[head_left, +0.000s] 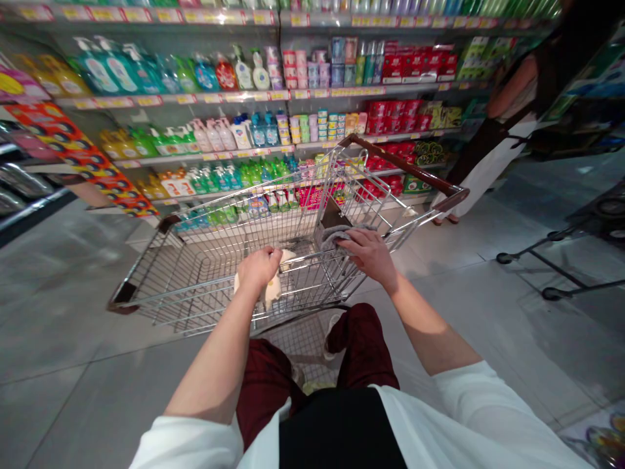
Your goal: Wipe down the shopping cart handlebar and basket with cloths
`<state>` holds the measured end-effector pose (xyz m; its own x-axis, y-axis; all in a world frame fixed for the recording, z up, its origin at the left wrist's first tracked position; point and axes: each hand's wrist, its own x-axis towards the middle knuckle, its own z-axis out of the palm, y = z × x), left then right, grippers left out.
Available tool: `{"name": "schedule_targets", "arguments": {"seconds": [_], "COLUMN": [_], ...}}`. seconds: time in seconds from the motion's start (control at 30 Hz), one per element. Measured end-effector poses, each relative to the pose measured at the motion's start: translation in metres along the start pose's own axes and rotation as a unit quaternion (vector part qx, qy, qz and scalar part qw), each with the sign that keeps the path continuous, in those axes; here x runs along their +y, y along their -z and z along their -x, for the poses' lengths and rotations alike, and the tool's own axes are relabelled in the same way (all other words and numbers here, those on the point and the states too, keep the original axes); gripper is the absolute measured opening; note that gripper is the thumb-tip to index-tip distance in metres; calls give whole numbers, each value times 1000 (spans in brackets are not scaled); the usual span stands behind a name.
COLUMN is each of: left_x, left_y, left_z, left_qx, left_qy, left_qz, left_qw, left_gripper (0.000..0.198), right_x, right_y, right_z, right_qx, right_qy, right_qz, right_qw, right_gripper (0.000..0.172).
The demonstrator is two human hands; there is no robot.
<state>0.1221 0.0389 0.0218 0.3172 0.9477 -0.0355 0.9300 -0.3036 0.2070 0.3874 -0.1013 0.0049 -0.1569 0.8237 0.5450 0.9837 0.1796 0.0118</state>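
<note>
A wire shopping cart stands sideways in front of me. My left hand is closed at its near top rail, with a soft cream cloth bunched under and around the fingers. Whether those fingers also grip the rail I cannot tell. My right hand is closed over a grey cloth at the same rail, closer to the handle end. Beside the grey cloth, inside the cart, a dark brown panel leans near the folding seat. The cart's brown handle slants at the right.
Shelves behind the cart hold pump bottles, red boxes and small tubs. A person in a dark apron stands at the right by the shelves. A wheeled metal frame is on the floor at right. An orange display strip rises at left.
</note>
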Motion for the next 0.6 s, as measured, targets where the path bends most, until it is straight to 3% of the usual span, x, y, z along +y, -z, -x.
{"name": "schedule_targets", "arguments": {"seconds": [0.13, 0.23, 0.3, 0.37, 0.43, 0.6], "left_x": [-1, -2, -2, -2, -1, 1], "left_y": [-3, -4, -4, -4, -4, -2], "left_z": [-1, -2, -2, -2, -2, -2], "left_qx": [4, 8, 9, 7, 3, 3], "left_qy": [4, 5, 3, 0, -2, -1], "left_qz": [4, 0, -4, -9, -13, -17], "left_qw": [1000, 1000, 1000, 1000, 1000, 1000], "left_gripper": [59, 59, 60, 61, 62, 61], "right_x": [28, 61, 86, 99, 94, 28], "right_y": [31, 60, 70, 68, 56, 8], "right_z": [19, 32, 37, 39, 40, 48], "right_qx": [137, 264, 301, 283, 240, 100], "right_qy": [-52, -162, -240, -287, -292, -176], "right_qz": [36, 126, 160, 165, 159, 106], "right_qw": [989, 942, 909, 900, 912, 973], "right_gripper": [42, 39, 41, 42, 43, 40]}}
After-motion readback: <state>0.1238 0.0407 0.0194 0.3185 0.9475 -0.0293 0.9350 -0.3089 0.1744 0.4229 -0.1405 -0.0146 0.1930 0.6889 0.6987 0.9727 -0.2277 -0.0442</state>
